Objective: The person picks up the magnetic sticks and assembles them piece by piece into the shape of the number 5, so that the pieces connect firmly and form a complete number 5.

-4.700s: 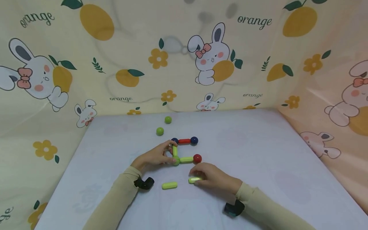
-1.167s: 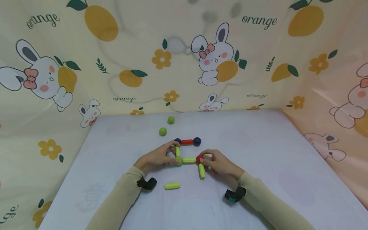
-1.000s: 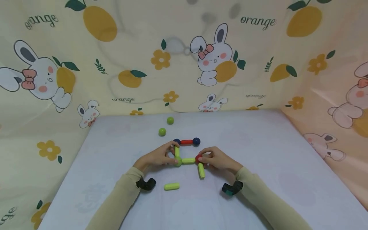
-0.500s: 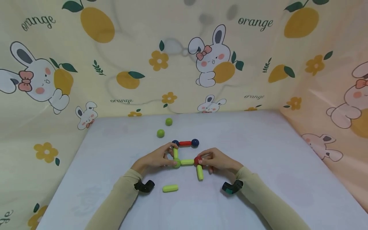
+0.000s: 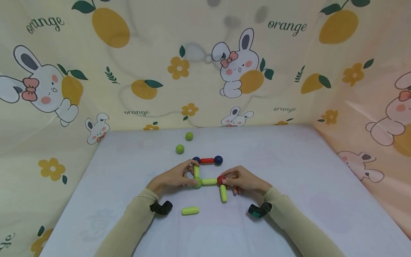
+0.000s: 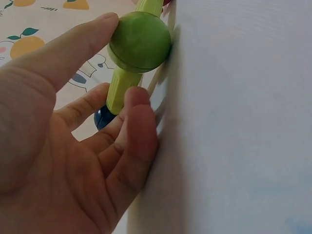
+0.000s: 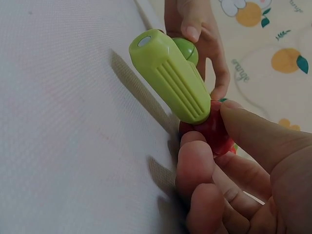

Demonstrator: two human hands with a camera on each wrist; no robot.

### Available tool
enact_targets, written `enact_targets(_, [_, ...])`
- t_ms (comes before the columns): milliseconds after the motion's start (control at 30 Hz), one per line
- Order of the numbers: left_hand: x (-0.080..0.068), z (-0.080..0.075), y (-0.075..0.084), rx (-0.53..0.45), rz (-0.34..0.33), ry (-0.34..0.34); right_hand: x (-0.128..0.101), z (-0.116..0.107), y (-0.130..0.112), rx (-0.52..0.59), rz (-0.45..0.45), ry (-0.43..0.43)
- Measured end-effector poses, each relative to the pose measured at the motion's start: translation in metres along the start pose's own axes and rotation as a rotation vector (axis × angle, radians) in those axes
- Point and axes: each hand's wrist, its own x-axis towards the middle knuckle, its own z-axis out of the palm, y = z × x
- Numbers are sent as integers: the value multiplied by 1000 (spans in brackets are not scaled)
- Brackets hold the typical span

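Fingers: left hand half-spread holding green ball, right hand pinching red ball; both balls likely light, rigid, best gripped mid-sphere.

Right hand pinching red ball, lime rod (ridged) against it, green ball, left hand beyond

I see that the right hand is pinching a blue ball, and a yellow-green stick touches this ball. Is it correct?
Not quite: the right hand is pinching a red ball, not a blue one, as the right wrist view shows. A yellow-green stick does touch it.
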Motion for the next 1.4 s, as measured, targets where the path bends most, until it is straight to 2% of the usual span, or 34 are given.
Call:
enact_targets(100, [-1,-2,1,-2,-17,-1,0,0,1,3,5,1])
enact_targets(200, [-3,-6,3,10,-57,64,-1,0,1,6,1,2])
enact_targets(267, [-4,-9,4,44,-72,172,-1,1,1,4,-9,1])
enact_targets(433, [-8,-19,0,209,-103,531,-1,2,2,3,-14,-6])
enact_targets(500, [-8,-24,-2,290,-133,624,0,4,2,5,-11,-3])
enact_targets(567, [-6,-29,-4,345,-168,669,0,4,2,11,-6,4])
enact_targets(667, [0,-37,-7,380,-206,660,1,5,1,15,-3,13])
enact_targets(833, [14,-45,-11,361,-276,586,0,5,1,13,-11,10])
enact_targets(1033, [22,-45,-14,348,-345,543,-2,8,3,10,-11,-2])
enact_targets(1167, [22,-43,-16,308,-368,549,-3,7,3,4,4,-3])
enact_targets(1400, [15,-47,-12,229,-380,603,0,0,1,16,2,-1])
